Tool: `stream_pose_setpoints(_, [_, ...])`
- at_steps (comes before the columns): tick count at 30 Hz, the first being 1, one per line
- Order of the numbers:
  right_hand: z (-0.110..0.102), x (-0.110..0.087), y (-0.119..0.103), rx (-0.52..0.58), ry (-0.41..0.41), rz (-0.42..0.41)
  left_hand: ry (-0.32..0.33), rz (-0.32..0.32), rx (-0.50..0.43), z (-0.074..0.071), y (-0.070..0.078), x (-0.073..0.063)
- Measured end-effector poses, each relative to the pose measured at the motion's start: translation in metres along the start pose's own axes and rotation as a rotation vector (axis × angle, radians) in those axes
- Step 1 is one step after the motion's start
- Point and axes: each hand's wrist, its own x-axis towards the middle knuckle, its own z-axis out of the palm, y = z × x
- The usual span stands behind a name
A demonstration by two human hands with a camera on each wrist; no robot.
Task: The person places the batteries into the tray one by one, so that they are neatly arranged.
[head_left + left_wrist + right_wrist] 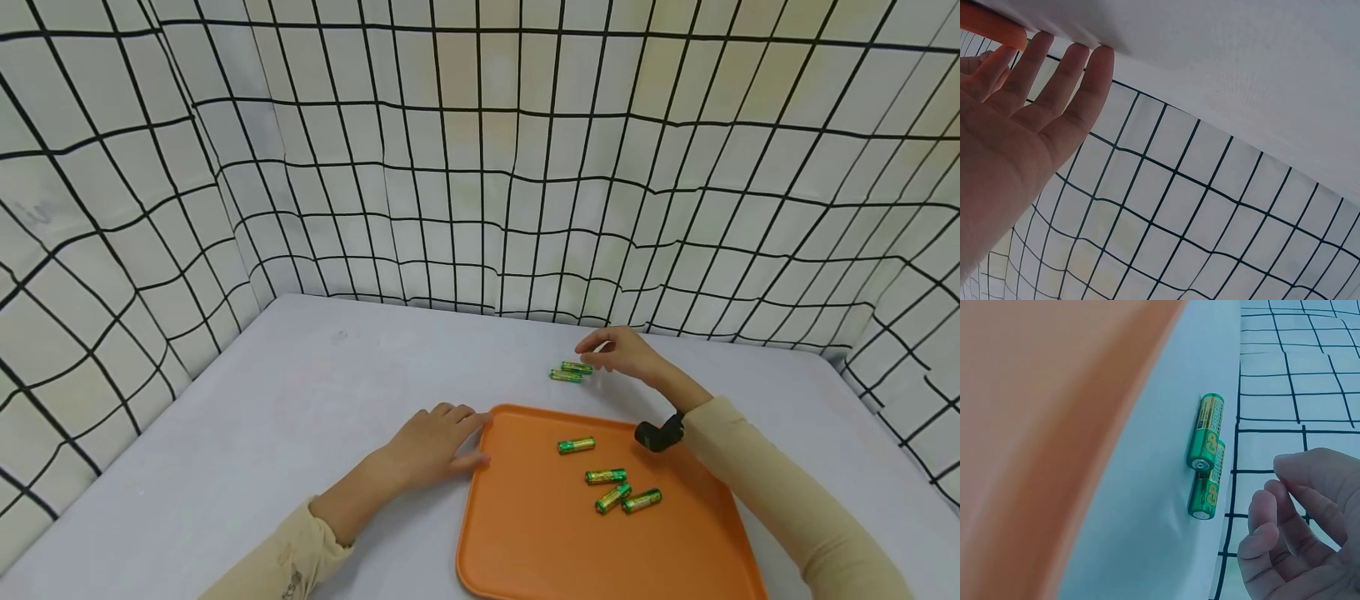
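Observation:
Beyond the far edge of an orange tray (525, 533), two green-and-gold batteries lie side by side on the white table: a nearer battery (566, 376) and a farther battery (577, 367). My right hand (621, 352) hovers just beside them, fingers loosely bent and holding nothing. In the right wrist view, the two batteries (1207, 428) show GP lettering, and a gap separates them from the fingertips. At the tray's far left corner, my left hand (435, 446) touches the rim with thumb and index finger extended. The left wrist view shows its fingers (1094, 94) straight, fingertips at the tabletop.
Several matching batteries (605, 477) lie scattered on the tray, one battery (576, 446) apart near its far side. A black wrist device (660, 434) sits at my right sleeve. White walls with a black grid (450, 167) border the white table (300, 375).

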Motion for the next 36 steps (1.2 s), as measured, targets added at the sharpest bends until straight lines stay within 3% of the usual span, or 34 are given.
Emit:
stream_pose_setpoints(15, [-0.002,0.01,0.009,-0.031,-0.051,0.043,-0.023,-0.007,-0.005,0.0,0.0,0.0])
stream_pose_setpoints(26, [-0.004,0.008,0.024,-0.022,-0.086,0.014,-0.035,-0.012,-0.006,0.002,-0.002,0.002])
stream_pose_setpoints(36, [0.001,0.009,0.02,-0.01,-0.096,-0.02,-0.03,-0.014,-0.011,0.001,-0.001,0.0])
